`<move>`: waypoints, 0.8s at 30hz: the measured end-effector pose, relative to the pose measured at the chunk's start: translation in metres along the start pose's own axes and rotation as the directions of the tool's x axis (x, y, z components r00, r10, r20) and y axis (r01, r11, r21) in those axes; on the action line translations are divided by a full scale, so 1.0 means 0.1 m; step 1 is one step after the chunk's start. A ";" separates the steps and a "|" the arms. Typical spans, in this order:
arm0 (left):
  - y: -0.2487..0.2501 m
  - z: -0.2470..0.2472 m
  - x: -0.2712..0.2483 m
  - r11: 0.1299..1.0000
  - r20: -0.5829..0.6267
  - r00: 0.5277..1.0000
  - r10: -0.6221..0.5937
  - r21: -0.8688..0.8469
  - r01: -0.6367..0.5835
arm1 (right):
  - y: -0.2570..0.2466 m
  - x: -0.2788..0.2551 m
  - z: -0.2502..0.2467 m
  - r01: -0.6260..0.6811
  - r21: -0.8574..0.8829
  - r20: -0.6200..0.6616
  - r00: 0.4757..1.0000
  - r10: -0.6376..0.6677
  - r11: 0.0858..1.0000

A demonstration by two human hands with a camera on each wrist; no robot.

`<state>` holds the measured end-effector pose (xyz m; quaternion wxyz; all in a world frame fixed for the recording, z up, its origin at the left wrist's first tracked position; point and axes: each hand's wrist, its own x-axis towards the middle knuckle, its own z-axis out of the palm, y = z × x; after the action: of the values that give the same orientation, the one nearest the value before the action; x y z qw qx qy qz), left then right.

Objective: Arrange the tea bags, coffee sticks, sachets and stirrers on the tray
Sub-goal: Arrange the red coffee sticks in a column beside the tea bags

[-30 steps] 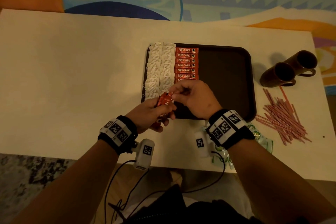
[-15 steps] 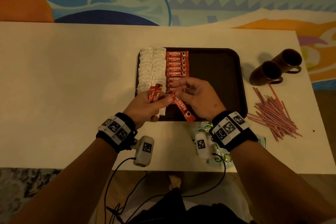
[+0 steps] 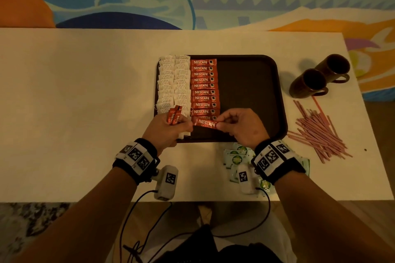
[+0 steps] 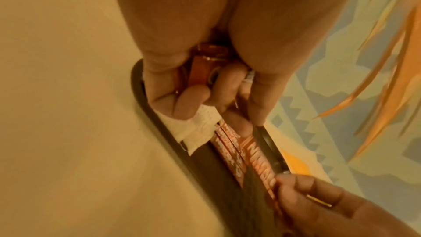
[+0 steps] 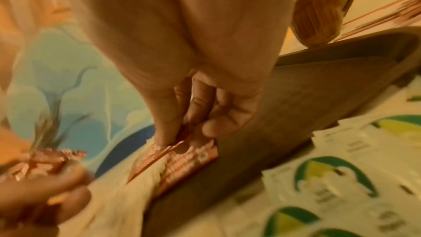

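A dark tray [image 3: 252, 83] lies on the cream table. Two columns of white tea bags [image 3: 174, 83] fill its left side, with a column of red Nescafe coffee sticks [image 3: 204, 86] beside them. My right hand [image 3: 239, 127] pinches one coffee stick [image 3: 205, 123] flat over the tray's near end, just below the column. My left hand [image 3: 168, 132] grips a small bundle of coffee sticks [image 3: 174, 114] upright at the tray's near left corner. In the left wrist view the fingers [image 4: 193, 104] curl around the bundle [image 4: 205, 66]. Green-and-white sachets [image 3: 235, 156] lie under my right wrist.
Two dark brown mugs [image 3: 318, 77] lie at the right of the tray. A loose heap of pink stirrers [image 3: 318, 132] spreads near the table's right edge. The tray's right half [image 3: 252, 70] holds nothing. A patterned rug lies beyond the table.
My right hand drew one stick out of the left hand's bundle, turned it level and brought it down to the near end of the coffee column. The left hand stayed put.
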<state>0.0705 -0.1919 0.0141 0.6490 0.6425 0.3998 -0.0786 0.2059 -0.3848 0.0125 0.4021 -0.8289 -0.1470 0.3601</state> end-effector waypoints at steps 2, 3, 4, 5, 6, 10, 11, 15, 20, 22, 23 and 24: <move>-0.07 -0.05 0.00 1.000 -0.074 0.997 -0.017 -0.014 0.016 | 0.06 0.03 0.07 -0.057 -0.166 -0.017 0.998 0.055 0.984; -0.09 -0.08 0.00 0.999 -0.102 0.994 -0.028 -0.039 0.024 | 0.08 0.05 0.12 -0.065 -0.231 -0.008 0.998 0.065 0.971; -0.11 -0.11 -0.01 0.998 -0.116 0.993 -0.033 -0.052 0.027 | 0.11 0.06 0.17 -0.063 -0.288 0.001 0.998 0.066 0.956; -0.12 -0.13 -0.01 0.998 -0.120 0.992 -0.030 -0.052 0.024 | 0.12 0.07 0.23 -0.052 -0.348 0.002 0.998 0.056 0.936; -0.13 -0.15 -0.02 0.999 -0.118 0.993 -0.025 -0.050 0.019 | 0.13 0.08 0.27 -0.036 -0.415 -0.013 0.999 0.033 0.909; -0.13 -0.22 -0.04 0.996 -0.126 0.992 -0.008 -0.093 -0.004 | 0.11 0.03 0.34 0.110 -0.593 -0.043 0.985 -0.168 0.797; -0.13 -0.23 -0.05 0.994 -0.129 0.992 -0.008 -0.109 -0.006 | 0.11 0.01 0.36 0.172 -0.601 0.025 0.980 -0.196 0.781; -0.14 -0.25 -0.08 0.992 -0.134 0.991 -0.022 -0.126 0.005 | 0.09 -0.04 0.47 0.303 -0.655 0.249 0.952 -0.181 0.692; -0.19 -0.29 -0.09 0.995 -0.130 0.990 -0.054 -0.093 0.042 | 0.09 -0.02 0.44 0.275 -0.643 0.211 0.961 -0.180 0.715; -0.20 -0.30 -0.09 0.995 -0.127 0.990 -0.060 -0.081 0.049 | 0.10 0.01 0.44 0.285 -0.636 0.211 0.958 -0.193 0.717; -0.20 -0.30 -0.09 0.996 -0.124 0.990 -0.060 -0.077 0.051 | 0.10 0.02 0.44 0.291 -0.634 0.217 0.956 -0.197 0.716; -0.21 -0.29 -0.09 0.996 -0.120 0.991 -0.060 -0.076 0.051 | 0.09 0.03 0.44 0.297 -0.633 0.227 0.954 -0.196 0.715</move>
<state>0.0396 -0.1724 0.0078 0.6439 0.6107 0.4589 -0.0426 0.1760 -0.3641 -0.0146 0.1162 -0.8618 -0.4023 0.2865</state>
